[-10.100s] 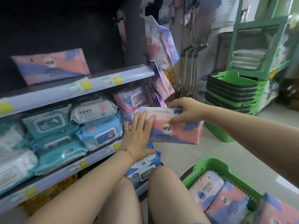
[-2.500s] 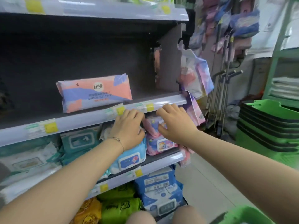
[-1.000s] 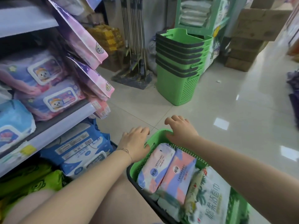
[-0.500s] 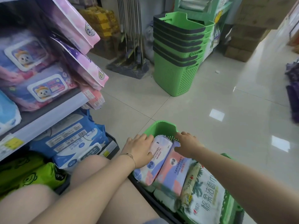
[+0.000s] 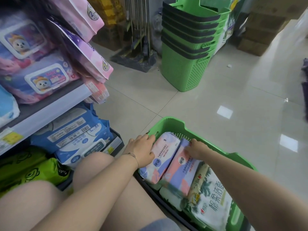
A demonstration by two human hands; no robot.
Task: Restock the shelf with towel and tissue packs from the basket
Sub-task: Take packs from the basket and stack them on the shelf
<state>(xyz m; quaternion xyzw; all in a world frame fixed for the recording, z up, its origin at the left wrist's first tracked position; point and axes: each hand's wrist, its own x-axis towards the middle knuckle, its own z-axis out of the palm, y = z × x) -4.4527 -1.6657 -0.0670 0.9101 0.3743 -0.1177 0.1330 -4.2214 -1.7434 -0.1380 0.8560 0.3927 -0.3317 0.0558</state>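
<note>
A green basket (image 5: pixel 173 120) sits on the floor by my right knee. Two pink, white and purple cotton towel packs lie in it side by side, next to a large white-and-green tissue pack (image 5: pixel 211 205). My left hand (image 5: pixel 143 150) curls over the left edge of the left towel pack (image 5: pixel 165 155). My right hand (image 5: pixel 195 149) rests on the top end of the second towel pack (image 5: pixel 181 174), its fingers dipping into the seam between the two packs. The shelf (image 5: pixel 50 110) stands to the left, full of wipe packs.
Blue wipe packs (image 5: pixel 75 130) and green packs (image 5: pixel 33 172) fill the bottom shelf beside my knees. Pink packs (image 5: pixel 86 55) hang off the shelf end. A stack of green baskets (image 5: pixel 186 52) and mops (image 5: pixel 138 47) stand behind on the tiled floor.
I have turned from the shelf down to the basket. Both hands have dropped from the basket rim onto the towel packs and closed in on the left one.
</note>
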